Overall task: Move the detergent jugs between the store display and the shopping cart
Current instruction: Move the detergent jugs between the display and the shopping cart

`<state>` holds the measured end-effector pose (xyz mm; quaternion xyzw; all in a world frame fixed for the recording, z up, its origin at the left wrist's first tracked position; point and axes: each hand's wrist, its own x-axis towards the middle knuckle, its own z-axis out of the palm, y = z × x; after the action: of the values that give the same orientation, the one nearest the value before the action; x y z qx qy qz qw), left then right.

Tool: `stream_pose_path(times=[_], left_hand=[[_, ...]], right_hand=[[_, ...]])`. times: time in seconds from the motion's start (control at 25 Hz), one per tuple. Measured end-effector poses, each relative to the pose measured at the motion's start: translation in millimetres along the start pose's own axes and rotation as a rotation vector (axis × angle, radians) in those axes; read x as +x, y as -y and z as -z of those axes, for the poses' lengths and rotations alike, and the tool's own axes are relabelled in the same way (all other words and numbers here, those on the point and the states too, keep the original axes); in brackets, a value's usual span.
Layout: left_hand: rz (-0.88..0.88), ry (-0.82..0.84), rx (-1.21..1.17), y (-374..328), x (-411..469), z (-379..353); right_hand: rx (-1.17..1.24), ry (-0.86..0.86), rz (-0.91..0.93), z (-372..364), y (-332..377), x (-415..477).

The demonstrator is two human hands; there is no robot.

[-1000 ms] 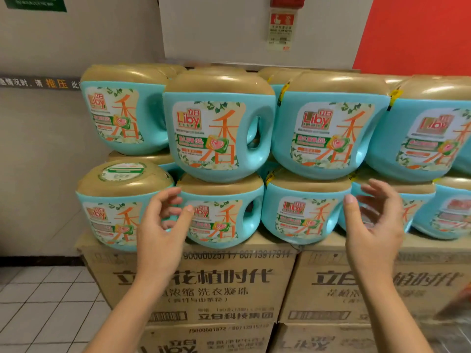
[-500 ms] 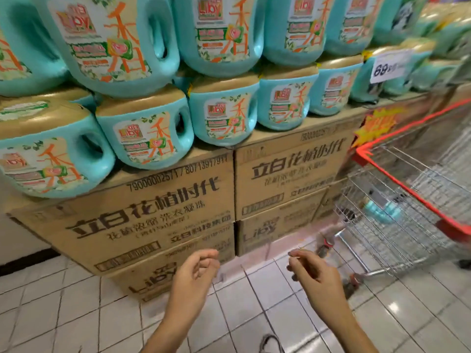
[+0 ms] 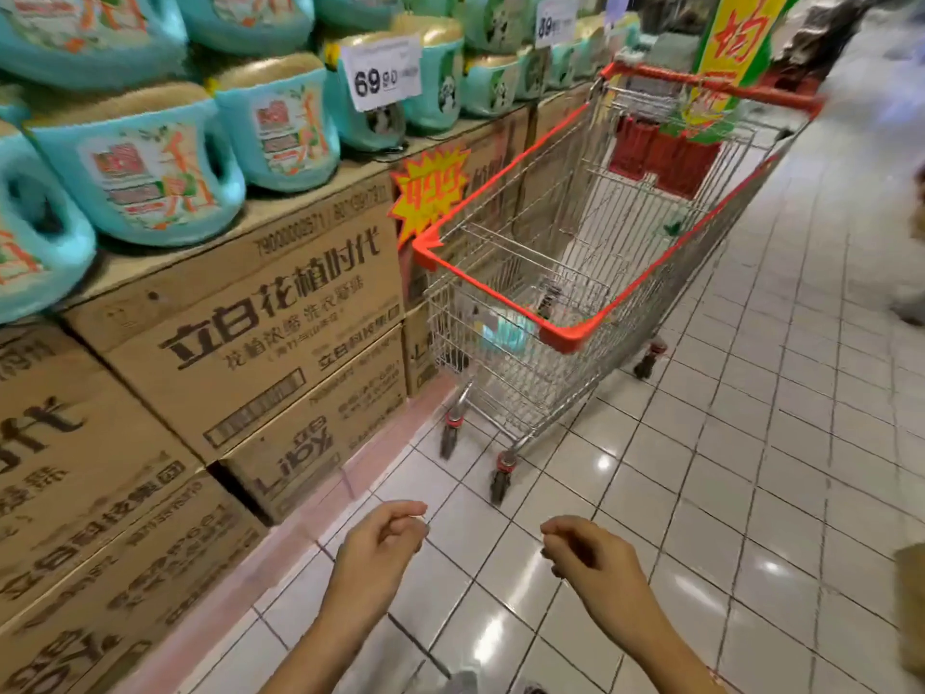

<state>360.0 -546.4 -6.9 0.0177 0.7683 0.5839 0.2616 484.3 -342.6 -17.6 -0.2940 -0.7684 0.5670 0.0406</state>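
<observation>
Detergent jugs (image 3: 145, 177) beside price tag (image 3: 383, 72) reading 69

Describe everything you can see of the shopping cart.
The shopping cart is silver wire mesh with a red plastic rim, a red handle at its far end and a red seat panel. It stands upright on castor wheels on the white tiled floor, close beside the stacked cardboard boxes; contact is unclear. Something teal, likely a detergent jug, lies low in its near end. The left hand and right hand are apart from it.
</observation>
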Motion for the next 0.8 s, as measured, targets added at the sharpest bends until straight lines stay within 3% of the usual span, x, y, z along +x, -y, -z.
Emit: stream_pose_path(times=[0.32, 0.6, 0.8], left_hand=[[-0.089, 0.086, -0.057, -80.7, 68.4, -161.3], [-0.238, 0.084, -0.105, -156.7, 174.1, -226.5], [-0.223, 0.056, -0.172, -216.1, 276.8, -269.9]], right_hand=[[0.022, -0.107, 0.053, 150.9, 5.6, 75.7], [0.037, -0.127, 0.134, 219.3, 36.2, 200.1], [0.002, -0.173, 0.191, 272.1, 73.2, 318.4]])
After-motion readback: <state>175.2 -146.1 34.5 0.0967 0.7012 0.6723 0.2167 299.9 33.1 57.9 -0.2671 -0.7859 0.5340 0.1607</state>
